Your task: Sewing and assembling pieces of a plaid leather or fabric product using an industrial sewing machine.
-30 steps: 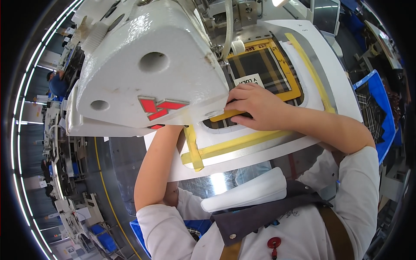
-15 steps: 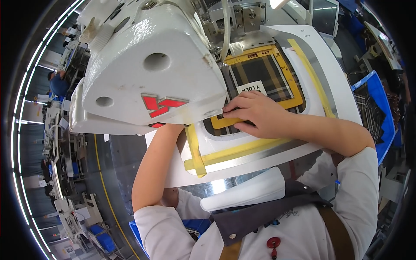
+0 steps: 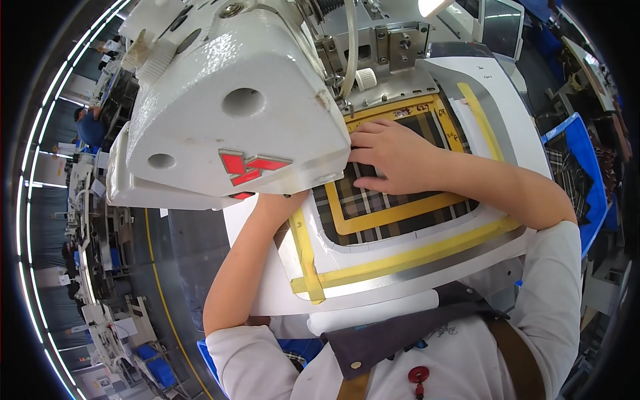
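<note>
My right hand [image 3: 395, 159] rests on dark plaid fabric [image 3: 367, 205] inside a yellow rectangular frame [image 3: 400, 212]. Its fingers stretch leftward toward the machine head, and the thumb lies apart from them. No pale label shows on the fabric in this view. My left hand [image 3: 279, 204] reaches in beneath the white sewing machine head [image 3: 193, 127]; only its wrist side shows and the fingers are hidden. Frame and fabric lie on a white plate [image 3: 527, 143] edged with yellow tape [image 3: 413, 257]. A metal clamp bracket [image 3: 393, 90] meets the frame's far edge.
The bulky machine head covers the upper left. At the right stands a blue bin [image 3: 587, 160] holding plaid pieces. A white roll-shaped item [image 3: 373, 312] lies between my body and the plate. Far left, a person [image 3: 90, 127] sits among other machines.
The plate, frame and fabric have shifted toward me. My right hand has moved slightly up over the fabric, its fingers more spread; the pale label beside it no longer shows.
</note>
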Action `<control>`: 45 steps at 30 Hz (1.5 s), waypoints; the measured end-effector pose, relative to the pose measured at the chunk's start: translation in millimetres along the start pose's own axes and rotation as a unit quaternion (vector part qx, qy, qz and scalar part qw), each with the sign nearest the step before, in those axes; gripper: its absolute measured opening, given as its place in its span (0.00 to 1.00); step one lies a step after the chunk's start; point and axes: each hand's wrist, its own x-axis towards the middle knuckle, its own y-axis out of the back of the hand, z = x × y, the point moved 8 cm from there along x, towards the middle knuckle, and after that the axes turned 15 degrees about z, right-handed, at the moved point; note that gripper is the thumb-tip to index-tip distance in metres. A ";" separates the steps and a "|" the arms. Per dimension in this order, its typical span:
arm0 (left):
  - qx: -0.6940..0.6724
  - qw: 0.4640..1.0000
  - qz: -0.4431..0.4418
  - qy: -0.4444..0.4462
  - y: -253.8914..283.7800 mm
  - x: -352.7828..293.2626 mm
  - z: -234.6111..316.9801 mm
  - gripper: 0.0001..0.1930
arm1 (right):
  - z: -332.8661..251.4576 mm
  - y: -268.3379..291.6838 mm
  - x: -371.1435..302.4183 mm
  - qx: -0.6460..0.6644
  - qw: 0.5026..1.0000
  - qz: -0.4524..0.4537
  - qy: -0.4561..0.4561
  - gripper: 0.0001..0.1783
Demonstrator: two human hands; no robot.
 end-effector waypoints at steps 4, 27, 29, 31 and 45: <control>0.030 0.999 0.040 -0.004 11.6 -1.9 17.2 0.15 | -10.6 2.1 -5.6 0.020 1.000 0.011 0.006 0.23; 0.013 0.998 -0.037 -0.045 28.4 -47.1 111.8 0.19 | 3.7 79.4 -105.1 -0.187 0.971 0.037 -0.144 0.25; 0.024 0.997 -0.051 -0.054 12.5 -35.7 130.2 0.22 | -2.7 79.5 -108.4 -0.196 0.971 0.040 -0.134 0.25; 0.056 0.994 -0.070 -0.070 -1.2 -31.8 133.2 0.25 | -4.4 79.1 -108.4 -0.206 0.970 0.044 -0.123 0.25; 0.061 0.994 -0.054 -0.068 -5.7 -33.5 130.6 0.22 | -3.0 78.5 -111.5 -0.204 0.970 0.048 -0.123 0.23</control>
